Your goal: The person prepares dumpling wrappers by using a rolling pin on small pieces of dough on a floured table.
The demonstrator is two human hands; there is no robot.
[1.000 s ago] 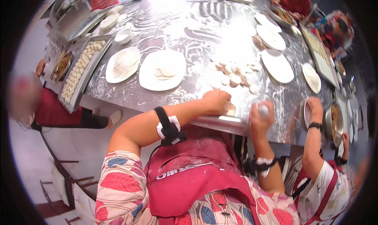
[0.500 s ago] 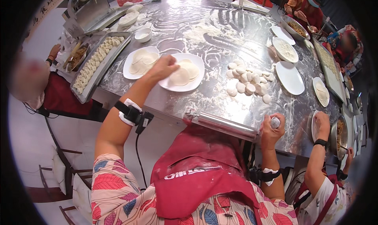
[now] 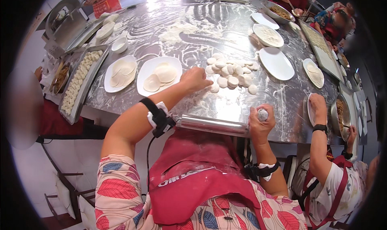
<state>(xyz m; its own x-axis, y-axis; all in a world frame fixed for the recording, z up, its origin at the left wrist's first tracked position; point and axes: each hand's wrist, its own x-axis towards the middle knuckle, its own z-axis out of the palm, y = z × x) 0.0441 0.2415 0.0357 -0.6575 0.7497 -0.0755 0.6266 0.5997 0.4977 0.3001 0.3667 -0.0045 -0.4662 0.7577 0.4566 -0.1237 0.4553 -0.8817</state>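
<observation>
My left hand point(image 3: 195, 79) reaches over the floured steel table point(image 3: 193, 32) to the left edge of a pile of small round dough pieces point(image 3: 230, 72). Its fingers curl down onto the pieces, and what they hold is hidden. My right hand point(image 3: 261, 121) is closed around the end of a metal rolling pin point(image 3: 209, 125), which lies along the table's near edge in front of my red apron. A white plate with flat round wrappers point(image 3: 159, 75) sits just left of my left hand.
A second plate of wrappers point(image 3: 120, 71) and a long tray of finished dumplings point(image 3: 80, 83) lie at the left. An empty white plate point(image 3: 276, 63) sits right of the dough. Another person's hand point(image 3: 318, 106) rests by a filling bowl point(image 3: 340, 115) at the right.
My left hand went from the near table edge to the plate of wrappers, then right to the dough pile. My right hand kept the rolling pin at the table's edge.
</observation>
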